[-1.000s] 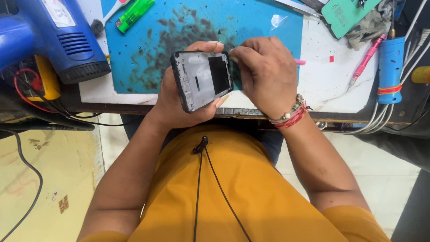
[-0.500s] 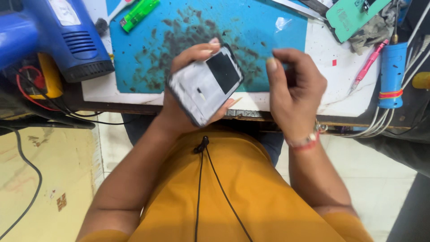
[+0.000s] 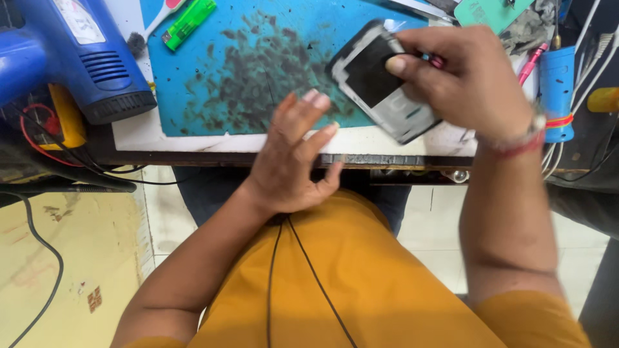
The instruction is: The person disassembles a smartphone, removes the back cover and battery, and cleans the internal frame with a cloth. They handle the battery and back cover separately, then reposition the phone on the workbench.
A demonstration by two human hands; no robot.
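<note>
I am working on an opened smartphone body, a dark rectangular slab with a pale grey frame (image 3: 380,80), and the step in hand looks to me like the handling stage of a repair: I am holding it up over the stained blue rubber work mat (image 3: 258,71) and turning it to get at one face. My right hand (image 3: 464,80) is closing around the phone's right end, thumb pressing on the dark upper face and the other fingers curling behind it, so the grip is snug but not a fist; something thin and pinkish is peeking out beside my fingers, too hidden for me to say what it is. My left hand (image 3: 293,158) is hovering nearer to me, over the near edge of the wooden bench (image 3: 213,158), fingers spread and loosely bent, holding nothing and touching nothing I can see. The phone is sitting tilted, right of the mat's middle, its far corner over the mat. As I judge it, the next move is calling for my free hand to steady the loose end. A blue heat gun (image 3: 77,58) is lying at far left, a green lighter (image 3: 188,22) beyond the mat.
</note>
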